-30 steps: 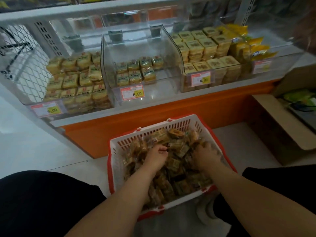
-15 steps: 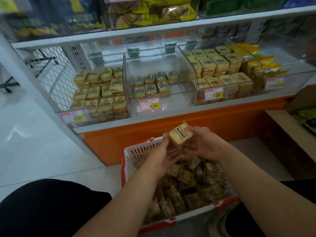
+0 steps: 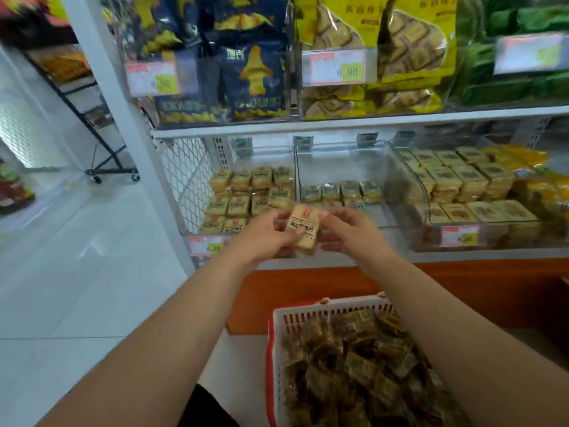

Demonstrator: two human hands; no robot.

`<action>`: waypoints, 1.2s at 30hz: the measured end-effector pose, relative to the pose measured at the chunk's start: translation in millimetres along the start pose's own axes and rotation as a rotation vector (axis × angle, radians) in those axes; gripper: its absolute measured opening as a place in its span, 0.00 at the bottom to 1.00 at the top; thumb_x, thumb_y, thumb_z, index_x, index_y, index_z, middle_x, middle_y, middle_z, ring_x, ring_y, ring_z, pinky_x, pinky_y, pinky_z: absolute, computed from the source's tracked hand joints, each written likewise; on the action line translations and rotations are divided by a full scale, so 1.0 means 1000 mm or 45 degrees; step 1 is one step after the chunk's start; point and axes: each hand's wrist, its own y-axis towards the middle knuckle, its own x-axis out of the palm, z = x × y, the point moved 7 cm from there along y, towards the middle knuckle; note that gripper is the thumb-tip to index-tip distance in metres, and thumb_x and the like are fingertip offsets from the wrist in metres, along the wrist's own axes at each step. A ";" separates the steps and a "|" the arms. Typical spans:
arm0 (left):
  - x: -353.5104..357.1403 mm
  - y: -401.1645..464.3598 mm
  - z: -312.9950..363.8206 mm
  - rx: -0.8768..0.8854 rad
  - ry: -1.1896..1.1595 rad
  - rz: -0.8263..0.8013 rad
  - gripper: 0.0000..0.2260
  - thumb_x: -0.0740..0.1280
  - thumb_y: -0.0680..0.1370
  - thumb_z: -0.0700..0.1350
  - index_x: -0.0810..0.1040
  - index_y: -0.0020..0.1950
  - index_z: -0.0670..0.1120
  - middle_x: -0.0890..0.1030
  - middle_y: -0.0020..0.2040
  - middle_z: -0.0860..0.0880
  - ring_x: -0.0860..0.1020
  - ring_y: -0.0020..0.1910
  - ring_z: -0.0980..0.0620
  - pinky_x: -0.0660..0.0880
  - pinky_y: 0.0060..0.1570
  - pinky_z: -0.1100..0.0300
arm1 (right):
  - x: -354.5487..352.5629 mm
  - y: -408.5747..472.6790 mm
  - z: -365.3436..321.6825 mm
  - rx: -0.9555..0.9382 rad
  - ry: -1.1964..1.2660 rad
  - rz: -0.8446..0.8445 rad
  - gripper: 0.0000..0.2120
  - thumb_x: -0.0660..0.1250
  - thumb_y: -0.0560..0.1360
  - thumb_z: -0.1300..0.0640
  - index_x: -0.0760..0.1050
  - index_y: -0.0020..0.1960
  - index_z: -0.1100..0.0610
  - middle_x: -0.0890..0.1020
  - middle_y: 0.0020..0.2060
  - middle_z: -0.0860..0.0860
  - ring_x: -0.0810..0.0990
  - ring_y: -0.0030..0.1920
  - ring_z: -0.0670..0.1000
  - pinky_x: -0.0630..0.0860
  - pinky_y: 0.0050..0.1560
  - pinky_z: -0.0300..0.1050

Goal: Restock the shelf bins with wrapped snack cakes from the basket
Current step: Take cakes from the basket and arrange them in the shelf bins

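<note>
A shop shelf [image 3: 338,131] is running across the view, its clear bins sitting in a row above an orange base. The left hand [image 3: 261,234] and right hand [image 3: 348,231] are together pinching one wrapped snack cake [image 3: 303,226] by its edges, label facing up, probably to square it with the rows before setting it into the thinly stocked middle bin [image 3: 341,180] just behind. The basket [image 3: 278,340] is sitting below, holding many more cakes.

The white shelf [image 3: 462,255] carries clear bins [image 3: 338,167] of wrapped cakes; the basket [image 3: 277,349] sits on the floor [image 3: 77,288].
</note>
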 end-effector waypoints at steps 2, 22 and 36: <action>-0.036 0.015 -0.003 -0.001 -0.091 0.214 0.14 0.69 0.78 0.41 0.75 0.64 0.47 0.81 0.57 0.48 0.81 0.55 0.49 0.79 0.56 0.51 | 0.013 0.025 -0.016 -0.163 -0.325 0.045 0.16 0.68 0.77 0.48 0.75 0.62 0.53 0.81 0.53 0.48 0.81 0.53 0.48 0.80 0.53 0.46; -0.094 0.122 -0.043 -0.067 0.498 0.614 0.23 0.64 0.81 0.51 0.69 0.75 0.46 0.75 0.70 0.44 0.76 0.64 0.44 0.73 0.63 0.50 | 0.051 0.066 -0.022 -0.780 -1.150 0.289 0.19 0.68 0.74 0.51 0.75 0.63 0.55 0.74 0.62 0.52 0.70 0.64 0.52 0.68 0.67 0.50; -0.085 0.136 -0.040 -0.107 0.864 0.109 0.31 0.74 0.73 0.51 0.69 0.74 0.51 0.76 0.69 0.46 0.75 0.65 0.44 0.72 0.65 0.50 | 0.121 0.167 -0.034 -0.415 -2.314 -0.587 0.28 0.68 0.74 0.42 0.68 0.68 0.56 0.80 0.54 0.52 0.78 0.53 0.55 0.72 0.63 0.52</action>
